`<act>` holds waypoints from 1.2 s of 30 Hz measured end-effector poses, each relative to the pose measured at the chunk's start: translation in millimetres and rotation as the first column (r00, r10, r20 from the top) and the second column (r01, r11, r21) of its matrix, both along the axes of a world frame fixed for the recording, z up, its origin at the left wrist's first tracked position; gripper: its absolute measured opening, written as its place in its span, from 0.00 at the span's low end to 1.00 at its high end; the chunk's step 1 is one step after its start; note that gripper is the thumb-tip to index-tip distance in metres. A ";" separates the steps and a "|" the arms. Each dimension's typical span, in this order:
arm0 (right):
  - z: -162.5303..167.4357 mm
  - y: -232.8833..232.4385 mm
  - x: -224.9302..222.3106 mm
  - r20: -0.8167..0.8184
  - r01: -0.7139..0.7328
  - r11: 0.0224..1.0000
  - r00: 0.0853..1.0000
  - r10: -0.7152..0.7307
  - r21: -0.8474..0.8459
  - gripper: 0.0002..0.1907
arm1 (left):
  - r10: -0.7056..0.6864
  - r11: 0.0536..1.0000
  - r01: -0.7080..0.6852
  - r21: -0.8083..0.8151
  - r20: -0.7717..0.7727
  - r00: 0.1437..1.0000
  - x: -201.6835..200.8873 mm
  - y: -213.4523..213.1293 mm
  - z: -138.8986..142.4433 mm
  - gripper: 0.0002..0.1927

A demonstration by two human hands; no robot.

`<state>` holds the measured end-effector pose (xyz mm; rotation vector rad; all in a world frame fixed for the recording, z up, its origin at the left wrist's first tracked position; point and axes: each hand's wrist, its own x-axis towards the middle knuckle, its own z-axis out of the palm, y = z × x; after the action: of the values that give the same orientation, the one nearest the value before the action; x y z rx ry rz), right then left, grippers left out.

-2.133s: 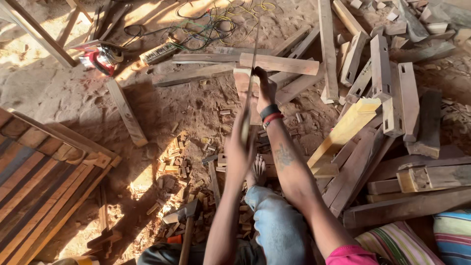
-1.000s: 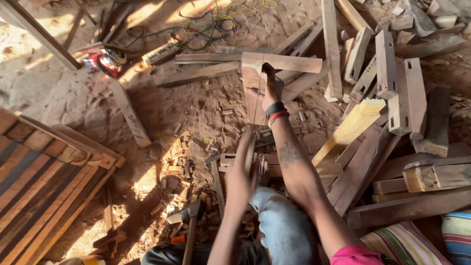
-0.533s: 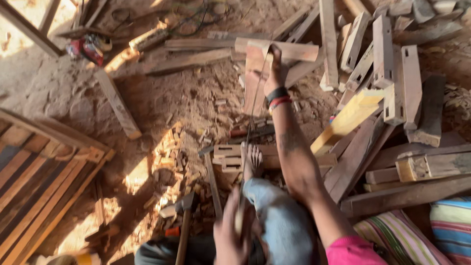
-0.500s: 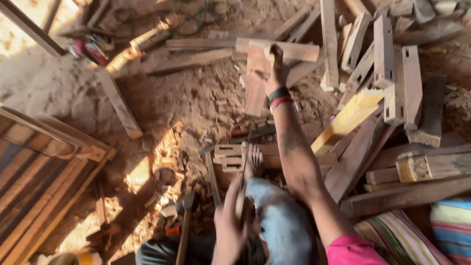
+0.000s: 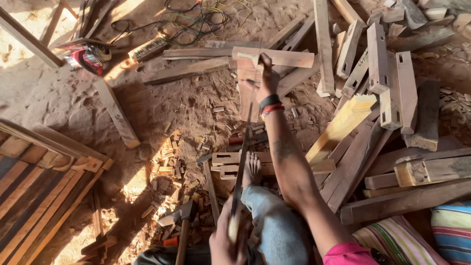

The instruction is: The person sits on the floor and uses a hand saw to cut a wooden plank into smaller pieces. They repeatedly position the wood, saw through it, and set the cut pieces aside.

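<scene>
We count two hands (image 5: pixel 265 81), one handsaw (image 5: pixel 242 167), one hatchet (image 5: pixel 180 218), one red power tool (image 5: pixel 87 55), two striped cushions (image 5: pixel 400 240), one bare foot (image 5: pixel 252 169).

No screens, signs or readable labels in view. Only package-like item: a small red, black and white box or tool case (image 5: pixel 87 55) lying on the dirt floor at upper left, next to tangled cables; can't tell for sure if it's packaging
</scene>
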<state>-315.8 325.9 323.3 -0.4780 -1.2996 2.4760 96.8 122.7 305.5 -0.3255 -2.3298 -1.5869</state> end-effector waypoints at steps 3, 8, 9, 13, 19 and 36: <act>-1.8 -11.4 10.4 0.003 -0.028 0.996 1.000 0.029 -0.086 0.28 | 0.043 0.999 -0.049 0.019 0.235 0.971 -27.6 2.8 -0.6 0.33; -23.2 -5.1 -0.9 -0.206 0.005 0.997 0.978 0.012 0.083 0.30 | -0.029 0.998 0.042 0.040 -0.277 0.960 -221.0 76.9 70.6 0.36; -25.6 -0.4 -7.4 -0.142 0.007 0.999 0.990 0.000 0.051 0.32 | -0.071 0.993 0.093 0.075 -0.265 0.962 -231.4 84.6 78.1 0.35; -29.1 18.8 -27.4 -0.001 0.065 0.996 0.998 -0.065 -0.056 0.31 | -0.112 0.989 0.111 0.094 0.009 0.994 -159.7 72.3 49.2 0.36; -21.2 30.6 -11.4 -0.097 -0.069 0.988 0.994 0.056 -0.138 0.34 | -0.098 0.961 -0.057 0.271 0.522 0.847 -17.5 6.6 -55.4 0.36; -47.0 78.4 -23.1 -0.240 -0.206 0.974 0.954 0.179 -0.091 0.35 | -0.243 0.970 0.233 -0.075 -0.166 0.956 -53.7 2.6 55.9 0.30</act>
<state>-338.9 404.3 276.3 -0.0848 -1.1648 2.6808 43.0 125.4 361.4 -0.7525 -2.2707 -1.5290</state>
